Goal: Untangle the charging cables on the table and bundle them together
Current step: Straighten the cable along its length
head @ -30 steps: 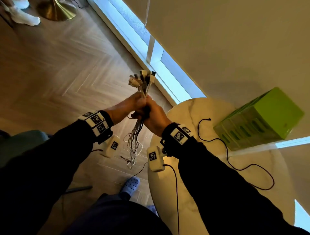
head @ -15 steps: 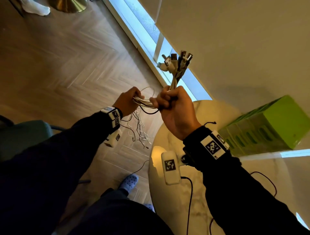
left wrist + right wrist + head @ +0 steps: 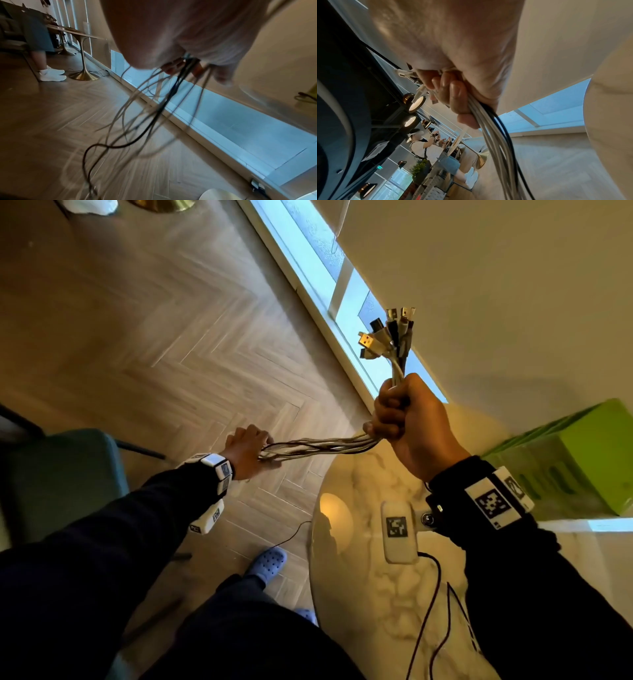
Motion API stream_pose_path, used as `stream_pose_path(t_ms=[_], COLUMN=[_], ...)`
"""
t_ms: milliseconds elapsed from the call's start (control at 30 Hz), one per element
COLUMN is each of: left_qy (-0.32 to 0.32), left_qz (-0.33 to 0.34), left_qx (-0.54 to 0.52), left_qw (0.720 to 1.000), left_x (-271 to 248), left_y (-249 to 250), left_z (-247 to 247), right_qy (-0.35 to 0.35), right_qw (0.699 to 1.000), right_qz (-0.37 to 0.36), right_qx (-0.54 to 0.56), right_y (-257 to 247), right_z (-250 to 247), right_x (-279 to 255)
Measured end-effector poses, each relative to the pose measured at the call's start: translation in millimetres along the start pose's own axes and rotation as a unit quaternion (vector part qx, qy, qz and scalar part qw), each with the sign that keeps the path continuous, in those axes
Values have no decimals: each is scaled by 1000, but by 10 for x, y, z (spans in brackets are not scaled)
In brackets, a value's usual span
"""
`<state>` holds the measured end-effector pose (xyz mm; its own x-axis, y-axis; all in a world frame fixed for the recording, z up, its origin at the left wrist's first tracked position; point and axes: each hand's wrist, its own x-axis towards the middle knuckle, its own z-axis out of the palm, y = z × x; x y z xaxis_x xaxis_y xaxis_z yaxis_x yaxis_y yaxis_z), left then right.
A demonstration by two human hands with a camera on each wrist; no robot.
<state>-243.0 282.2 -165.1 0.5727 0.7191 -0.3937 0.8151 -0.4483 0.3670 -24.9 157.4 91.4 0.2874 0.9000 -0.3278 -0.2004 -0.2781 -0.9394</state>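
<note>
A bunch of white and black charging cables (image 3: 322, 445) stretches between my two hands above the floor, left of the round marble table (image 3: 373, 594). My right hand (image 3: 404, 419) grips the bunch in a fist near its plug ends (image 3: 387, 337), which fan out above the fist. In the right wrist view the curled fingers (image 3: 453, 94) wrap the cables (image 3: 494, 135). My left hand (image 3: 248, 451) holds the strands further along. In the left wrist view the loose tails (image 3: 137, 121) hang blurred below its fingers (image 3: 173, 66) toward the floor.
A green slotted box (image 3: 568, 460) stands on the table at the right, by the wall. A thin dark cable (image 3: 428, 621) lies on the tabletop. A teal chair (image 3: 61, 481) is at the left. Another person (image 3: 435, 151) stands by a far table.
My hands have drawn apart: the left slid left and down along the cables, the right rose to the right. The strands between them now run nearly straight.
</note>
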Motion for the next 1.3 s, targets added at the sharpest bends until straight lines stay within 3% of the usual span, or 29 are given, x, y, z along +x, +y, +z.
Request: stream_pose_path(t_ms=[167, 433, 467, 600, 667, 733, 800, 867, 900, 967, 1067, 1133, 1200, 1300], left_qy=[-43, 107, 104, -32, -62, -39, 26, 76, 73, -8, -122, -98, -60, -52], left_qz=[22, -56, -66, -75, -93, -74, -52, -78, -98, -105, -45, 18, 97, 196], left_qx=[-93, -158, -175, -178, -203, -219, -254, -301, -330, -330, -182, -133, -188, -304], left_qw=[994, 980, 977, 981, 973, 972, 965, 947, 936, 938, 975, 986, 975, 931], left_x=[-108, -87, -93, -173, -190, -171, -107, -58, -63, -98, -212, -280, -307, -323], left_y=[-199, -748, -796, -725, -616, -558, -572, -595, -566, -443, -191, 10, 271, 761], left_z=[-108, -90, -77, 5, 45, 72, 40, -33, -82, -129, -128, -169, -229, -382], right_qy=[31, 74, 85, 119, 126, 131, 136, 137, 134, 126, 120, 117, 114, 86], right_qw=[999, 997, 996, 992, 992, 991, 989, 988, 989, 991, 992, 993, 993, 996], right_qz=[-12, -21, -21, -15, -13, -13, -12, -8, -5, -1, 3, 7, 16, 22], right_qx=[-21, -30, -29, -22, -27, -39, -60, -68, -64, -55, -47, -26, -1, 7], right_y=[27, 116, 123, 164, 180, 194, 221, 261, 283, 324, 353, 359, 370, 400], right_z=[-78, -184, -204, -234, -222, -219, -214, -193, -167, -106, -12, 38, 82, 155], right_x=[59, 111, 122, 176, 196, 217, 227, 231, 231, 237, 256, 267, 276, 271])
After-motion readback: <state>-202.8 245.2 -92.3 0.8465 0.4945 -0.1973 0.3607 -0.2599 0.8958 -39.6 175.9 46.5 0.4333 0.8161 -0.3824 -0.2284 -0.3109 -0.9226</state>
